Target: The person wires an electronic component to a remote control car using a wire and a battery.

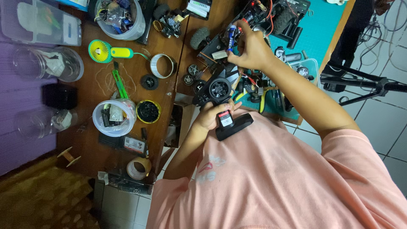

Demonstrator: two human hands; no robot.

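The left hand (212, 115) is wrapped around a black radio controller (220, 99), held close to the pink shirt (271, 178). The right hand (250, 48) reaches over the wooden table (85, 140), fingers pinched on a blue battery (231, 37) above the model car (237, 29).

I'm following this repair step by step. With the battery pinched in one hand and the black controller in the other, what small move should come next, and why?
Probably bring the blue battery, pinched in the right hand over the toy car chassis, down toward the black controller gripped by the left hand. The two are still apart, and whether a battery bay is open cannot be seen.
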